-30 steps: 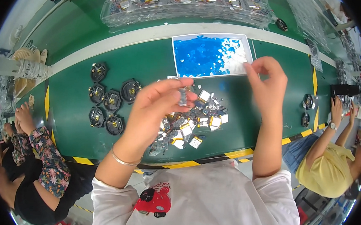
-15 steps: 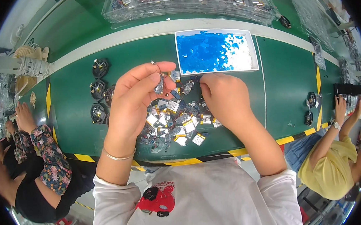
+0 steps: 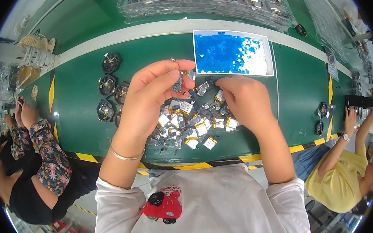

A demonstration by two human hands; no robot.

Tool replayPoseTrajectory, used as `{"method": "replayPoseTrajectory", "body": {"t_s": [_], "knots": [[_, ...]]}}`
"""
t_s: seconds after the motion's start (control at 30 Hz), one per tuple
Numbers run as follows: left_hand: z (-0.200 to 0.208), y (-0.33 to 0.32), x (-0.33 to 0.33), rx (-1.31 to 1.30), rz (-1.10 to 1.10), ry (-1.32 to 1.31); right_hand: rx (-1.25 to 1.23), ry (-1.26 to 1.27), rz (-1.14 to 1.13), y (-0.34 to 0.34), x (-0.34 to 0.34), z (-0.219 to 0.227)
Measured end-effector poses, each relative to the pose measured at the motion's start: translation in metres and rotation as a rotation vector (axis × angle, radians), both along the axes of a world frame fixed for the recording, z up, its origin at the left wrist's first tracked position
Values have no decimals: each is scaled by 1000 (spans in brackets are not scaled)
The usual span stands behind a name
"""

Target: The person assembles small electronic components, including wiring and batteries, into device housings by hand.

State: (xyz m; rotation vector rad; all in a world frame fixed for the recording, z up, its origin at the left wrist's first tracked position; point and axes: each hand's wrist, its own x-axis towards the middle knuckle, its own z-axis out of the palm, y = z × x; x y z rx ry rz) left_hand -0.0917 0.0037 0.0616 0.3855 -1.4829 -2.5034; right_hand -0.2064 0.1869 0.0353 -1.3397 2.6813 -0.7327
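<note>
Two hands [image 3: 147,90], one circuit board [image 3: 178,83] held, one box [image 3: 270,58]

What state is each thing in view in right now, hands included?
Left hand: pinching a small circuit board.
Right hand: at the parts pile, grip hidden.
Parts pile: loose, jumbled.
White box: lidless, holding blue and white pieces.
Black round housings on the left: open, insides showing.
Clear trays: stacked, loaded.

1. One left hand [image 3: 144,92], one right hand [image 3: 249,101]
2. One white box [image 3: 270,56]
3. Five round black cases [image 3: 111,63] at left, some partly hidden
4. Two black parts [image 3: 322,110] at right
5. One bracelet [image 3: 126,157]
6. Batteries [image 3: 209,143]: too jumbled to count
</note>
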Motion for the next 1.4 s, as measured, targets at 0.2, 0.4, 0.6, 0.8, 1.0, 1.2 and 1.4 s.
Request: {"method": "replayPoseTrajectory", "body": {"t_s": [0.2,0.4,0.6,0.8,1.0,1.2,1.4], "knots": [[0,-2,1,-7,3,4,111,-15,117,-1,-13,4],[-1,-1,-1,-6,-5,3,68,161,174,6,-16,-8],[-4,4,2,-1,-19,-3,-221,140,-329,29,-37,14],[-10,18,4,37,-131,-34,-268,304,-246,42,-60,5],[-19,44,5,171,-186,-57,-414,-3,46,16,-5,22],[-6,38,9,59,-276,-5,-477,-171,46,8,9,19],[8,-46,14,-1328,21,-193,-673,-661,-98,16,7,15]]}}
